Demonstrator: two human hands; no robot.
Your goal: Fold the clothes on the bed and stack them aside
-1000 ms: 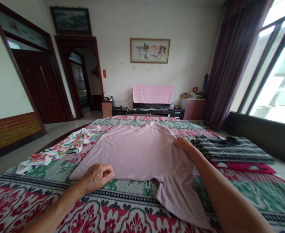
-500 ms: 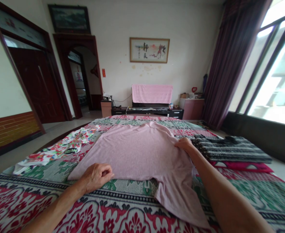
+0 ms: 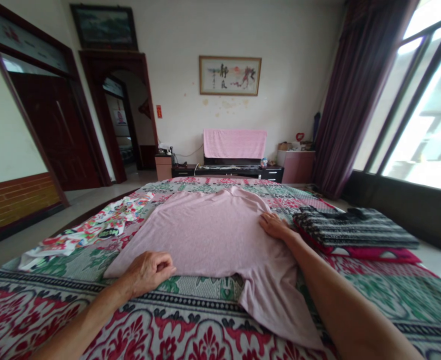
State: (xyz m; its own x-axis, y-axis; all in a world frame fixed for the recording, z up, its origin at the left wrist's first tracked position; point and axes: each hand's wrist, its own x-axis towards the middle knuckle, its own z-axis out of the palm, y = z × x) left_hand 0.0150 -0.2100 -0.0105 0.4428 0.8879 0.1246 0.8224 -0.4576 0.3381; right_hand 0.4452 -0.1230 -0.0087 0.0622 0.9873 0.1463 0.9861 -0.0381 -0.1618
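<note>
A pale pink shirt lies spread across the patterned bedcover, one sleeve trailing toward me on the right. At its near left edge, my left hand is closed, fingers curled in on the fabric; the fingertips are partly hidden. My right hand rests flat on the shirt's right side with fingers stretched out.
Folded clothes, a black-and-grey striped garment over a red one, are stacked at the right. A colourful printed garment lies at the left. The bedcover has red, white and green patterns. Beyond the bed stands a low black cabinet.
My right hand has slid a little left and inward on the shirt, and its fingers have gone from gripping the edge to lying flat. My left hand stays in place.
</note>
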